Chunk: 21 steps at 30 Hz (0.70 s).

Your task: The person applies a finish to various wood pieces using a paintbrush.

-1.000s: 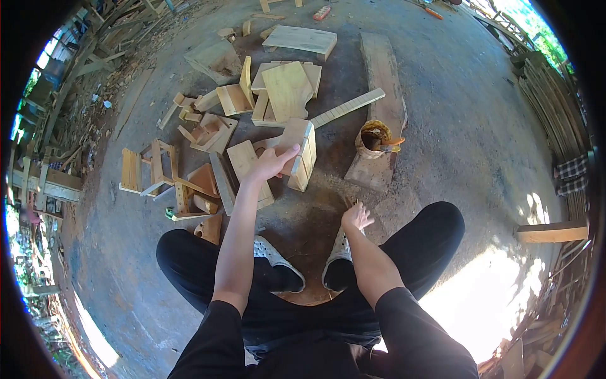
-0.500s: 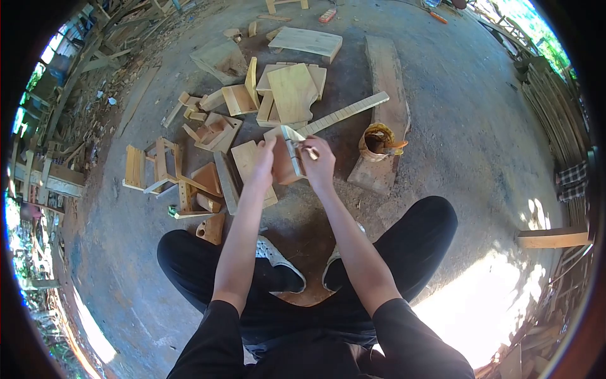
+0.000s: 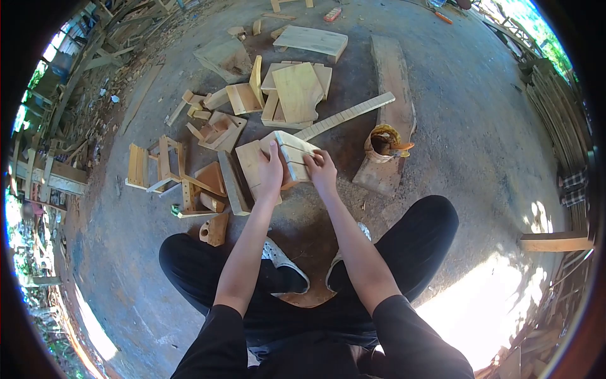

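Observation:
Between my two hands is a small wooden box (image 3: 295, 158), tilted, with a pale strip along its upper edge. My left hand (image 3: 271, 169) grips its left side, thumb pointing up along the face. On the right side, my right hand (image 3: 322, 172) holds the box with bent fingers. A long narrow wooden strip (image 3: 348, 116) with cross marks reaches up and right from behind the box. Under and left of it lies a flat pale board (image 3: 251, 163). The underside of the box is mostly hidden.
A stained pot (image 3: 380, 144) with an orange-handled tool stands on a long plank (image 3: 394, 79) at the right. Small wooden frames (image 3: 165, 165) and cut blocks lie to the left. Stacked boards (image 3: 295, 88) are farther ahead. My shoes (image 3: 284, 264) are below.
The box has turned so that its grooved right face shows more. My right hand has moved from the strip along its edge to its right side, and its fingers have spread along it.

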Each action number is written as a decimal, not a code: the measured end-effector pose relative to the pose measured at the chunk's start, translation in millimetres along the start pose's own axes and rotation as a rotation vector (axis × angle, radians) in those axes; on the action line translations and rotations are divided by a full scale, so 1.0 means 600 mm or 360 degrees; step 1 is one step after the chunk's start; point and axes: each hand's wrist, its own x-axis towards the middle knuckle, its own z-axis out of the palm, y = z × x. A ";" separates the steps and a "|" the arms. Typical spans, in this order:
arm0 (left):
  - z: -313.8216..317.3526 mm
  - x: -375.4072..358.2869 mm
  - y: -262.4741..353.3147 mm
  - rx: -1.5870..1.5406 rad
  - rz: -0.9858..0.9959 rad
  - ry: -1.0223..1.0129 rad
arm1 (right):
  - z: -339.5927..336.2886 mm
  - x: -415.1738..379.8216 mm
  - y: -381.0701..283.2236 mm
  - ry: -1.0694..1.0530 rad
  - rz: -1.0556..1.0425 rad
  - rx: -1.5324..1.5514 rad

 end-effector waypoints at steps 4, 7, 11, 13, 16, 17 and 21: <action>0.012 -0.008 0.011 0.0109 0.0060 0.0111 | 0.000 0.009 0.025 -0.0080 -0.0019 -0.0214; 0.013 -0.017 0.028 -0.0078 0.0083 0.0079 | 0.040 -0.001 -0.033 -0.0382 -0.0303 0.0292; 0.017 -0.027 0.044 0.0081 -0.0068 0.0043 | 0.034 -0.011 -0.079 -0.0538 -0.0580 0.0435; 0.025 -0.028 0.039 0.0060 0.0063 0.0181 | 0.001 0.006 -0.028 -0.0296 -0.0176 -0.0077; 0.020 -0.024 0.036 0.0101 0.0121 0.0170 | -0.015 0.032 0.079 -0.0157 0.0170 -0.0281; 0.016 -0.019 0.036 0.0110 0.0128 0.0172 | -0.008 0.029 0.084 -0.0070 0.0129 -0.0385; 0.004 -0.003 0.027 0.0088 0.0114 0.0098 | 0.030 0.013 0.016 -0.0249 -0.0406 -0.0368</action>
